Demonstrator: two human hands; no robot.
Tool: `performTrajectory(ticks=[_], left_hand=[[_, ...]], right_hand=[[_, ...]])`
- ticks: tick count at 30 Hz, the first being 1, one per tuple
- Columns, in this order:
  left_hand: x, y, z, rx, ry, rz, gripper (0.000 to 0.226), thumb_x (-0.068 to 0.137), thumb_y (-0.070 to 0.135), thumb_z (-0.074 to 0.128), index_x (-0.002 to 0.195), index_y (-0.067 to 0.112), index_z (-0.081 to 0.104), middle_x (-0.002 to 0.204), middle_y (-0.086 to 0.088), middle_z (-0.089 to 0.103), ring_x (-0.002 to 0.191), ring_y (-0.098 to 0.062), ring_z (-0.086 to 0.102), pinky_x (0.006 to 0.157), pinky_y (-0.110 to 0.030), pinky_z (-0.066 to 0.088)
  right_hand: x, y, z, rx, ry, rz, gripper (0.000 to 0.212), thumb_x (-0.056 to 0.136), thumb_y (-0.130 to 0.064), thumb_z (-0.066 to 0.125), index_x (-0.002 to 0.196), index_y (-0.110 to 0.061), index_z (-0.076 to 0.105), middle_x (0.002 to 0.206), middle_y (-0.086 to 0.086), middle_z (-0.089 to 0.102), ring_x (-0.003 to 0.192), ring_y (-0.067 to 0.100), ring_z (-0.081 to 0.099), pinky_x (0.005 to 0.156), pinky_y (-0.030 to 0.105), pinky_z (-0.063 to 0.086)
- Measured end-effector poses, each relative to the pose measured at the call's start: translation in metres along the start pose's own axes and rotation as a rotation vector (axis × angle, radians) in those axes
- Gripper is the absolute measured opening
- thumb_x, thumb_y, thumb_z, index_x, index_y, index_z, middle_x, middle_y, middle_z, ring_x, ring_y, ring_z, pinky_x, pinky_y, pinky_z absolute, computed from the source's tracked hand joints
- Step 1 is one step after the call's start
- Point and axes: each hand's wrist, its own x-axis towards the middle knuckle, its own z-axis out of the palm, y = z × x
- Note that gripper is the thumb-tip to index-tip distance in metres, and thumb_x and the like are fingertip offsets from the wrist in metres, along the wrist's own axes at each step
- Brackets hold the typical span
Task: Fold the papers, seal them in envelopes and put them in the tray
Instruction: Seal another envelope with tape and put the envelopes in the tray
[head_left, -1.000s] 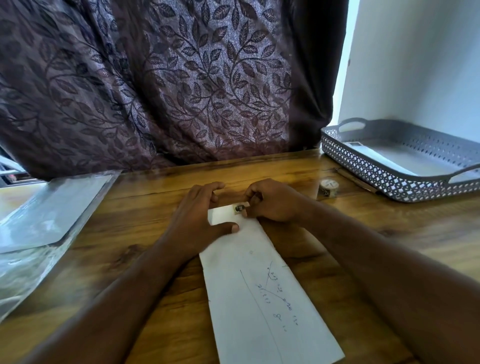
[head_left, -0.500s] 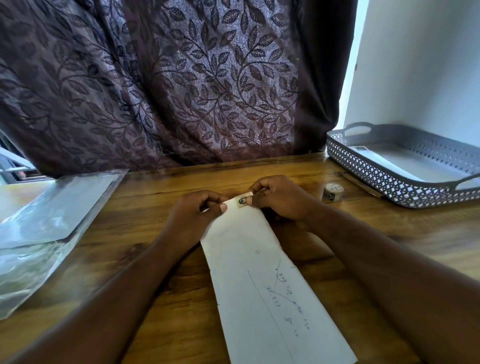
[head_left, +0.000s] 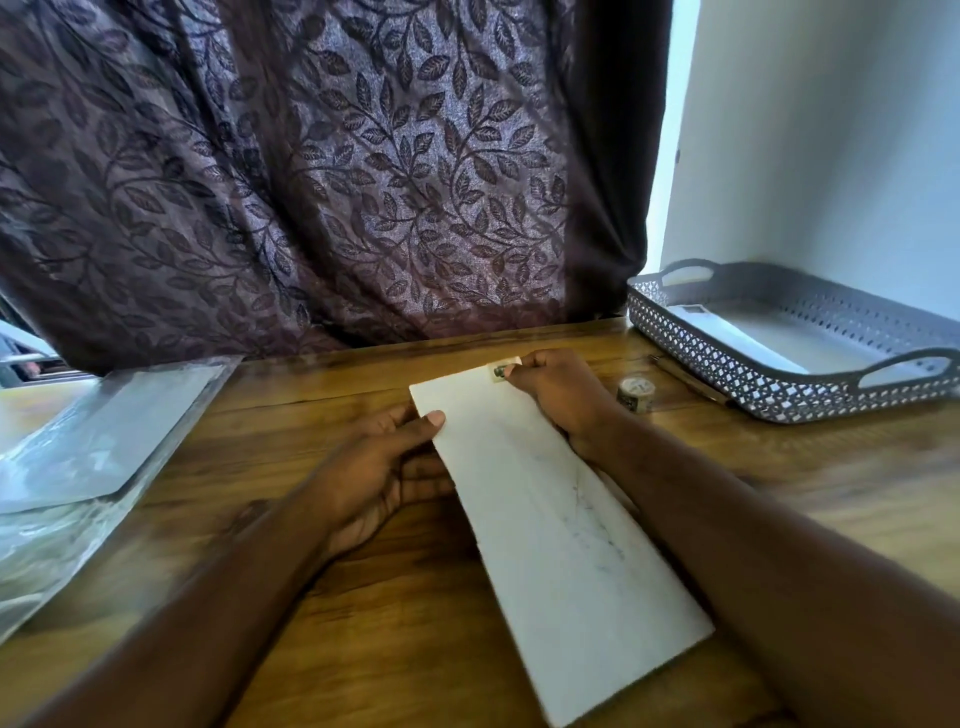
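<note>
I have the envelope (head_left: 561, 519) in both hands. My left hand (head_left: 384, 467) grips its long edge, thumb on top and fingers curled underneath, so that side is raised off the table (head_left: 322, 415). My right hand (head_left: 556, 395) pinches the far corner, fingertips on the small sticker (head_left: 500, 372) that sits there. The near end runs back between my 2 forearms, and I cannot tell whether it touches the wood. The tray (head_left: 753, 384) stands beyond my right hand, off to its outer side, with another envelope (head_left: 737, 338) lying flat inside. I judge the sealing about done and the carry to the tray next. The risks come from that path: a roll of tape (head_left: 635, 393) and a pen (head_left: 685, 379) lie between my right hand and the tray wall, and a low sweep could knock either away. With only a corner pinch on 1 side, the long envelope may sag or crease when my left hand lets go. If the sticker is not pressed flat, it could peel under my sliding fingertips.
</note>
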Motion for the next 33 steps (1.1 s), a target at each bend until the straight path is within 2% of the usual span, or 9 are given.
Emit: performTrajectory(ticks=[5,8,12,16,19,21,23,27,33], left_hand=[[-0.002,-0.001,0.010,0.084,-0.087,-0.060,0.046,0.084,0.015,0.070,0.129,0.011,0.060,0.123,-0.014,0.071,0.110,-0.033,0.070,0.073,-0.038,0.064],[0.005,-0.003,0.004,-0.003,0.087,0.002,0.041,0.086,0.008,0.069,0.126,0.006,0.060,0.119,-0.015,0.073,0.106,-0.031,0.072,0.075,-0.038,0.063],[0.016,0.000,-0.010,-0.024,0.395,0.115,0.033,0.093,0.004,0.065,0.125,0.003,0.059,0.111,-0.012,0.076,0.096,-0.026,0.075,0.067,-0.032,0.062],[0.018,0.006,-0.024,-0.051,0.521,0.186,0.036,0.094,0.007,0.067,0.128,0.004,0.057,0.108,-0.010,0.077,0.095,-0.024,0.075,0.072,-0.035,0.063],[0.018,0.005,-0.027,-0.054,0.577,0.204,0.039,0.093,0.009,0.068,0.130,0.008,0.057,0.109,-0.009,0.076,0.097,-0.025,0.075,0.085,-0.045,0.061],[0.017,0.004,-0.027,-0.063,0.619,0.213,0.039,0.093,0.010,0.069,0.130,0.011,0.057,0.111,-0.009,0.075,0.098,-0.026,0.074,0.088,-0.049,0.060],[0.016,0.006,-0.029,-0.060,0.655,0.231,0.037,0.093,0.012,0.069,0.128,0.012,0.058,0.112,-0.008,0.075,0.099,-0.025,0.074,0.088,-0.048,0.060],[0.015,0.006,-0.030,-0.061,0.584,0.238,0.025,0.096,0.016,0.065,0.121,0.012,0.063,0.111,-0.004,0.076,0.104,-0.023,0.072,0.085,-0.043,0.060],[0.015,-0.001,-0.024,0.023,0.347,0.205,0.027,0.095,0.015,0.067,0.121,0.015,0.063,0.110,-0.003,0.076,0.092,-0.021,0.075,0.066,-0.036,0.061]], right_hand=[[-0.001,-0.002,-0.002,0.018,0.092,-0.035,0.032,0.094,-0.017,0.067,0.097,0.014,0.062,0.081,0.020,0.064,0.072,0.025,0.056,0.068,0.038,0.044],[-0.011,-0.005,-0.005,0.084,0.025,-0.017,0.035,0.095,-0.022,0.067,0.098,0.013,0.064,0.093,0.025,0.073,0.074,0.028,0.064,0.072,0.040,0.050],[-0.032,-0.001,-0.018,-0.065,-0.224,0.094,0.033,0.091,-0.029,0.071,0.101,0.003,0.073,0.096,0.009,0.078,0.092,0.030,0.074,0.090,0.046,0.056],[-0.042,-0.003,-0.018,-0.163,-0.369,0.130,0.030,0.086,-0.021,0.077,0.111,-0.007,0.073,0.104,0.006,0.078,0.098,0.026,0.074,0.093,0.049,0.058],[-0.045,-0.005,-0.016,-0.171,-0.412,0.146,0.034,0.084,-0.015,0.078,0.115,-0.006,0.071,0.111,0.006,0.076,0.104,0.025,0.073,0.095,0.047,0.057],[-0.046,-0.007,-0.017,-0.171,-0.427,0.172,0.034,0.083,-0.012,0.079,0.115,-0.006,0.070,0.111,0.006,0.076,0.102,0.025,0.073,0.090,0.044,0.059],[-0.049,-0.010,-0.018,-0.159,-0.423,0.197,0.032,0.083,-0.012,0.079,0.113,-0.007,0.068,0.108,0.008,0.076,0.098,0.025,0.074,0.073,0.038,0.062],[-0.056,-0.010,-0.011,-0.137,-0.259,0.169,0.023,0.084,-0.011,0.079,0.103,-0.006,0.066,0.099,0.011,0.075,0.080,0.023,0.075,0.053,0.030,0.057],[-0.057,-0.009,-0.013,-0.026,-0.064,0.082,0.016,0.088,-0.009,0.075,0.100,-0.001,0.067,0.097,0.012,0.075,0.070,0.023,0.076,0.050,0.028,0.058]])
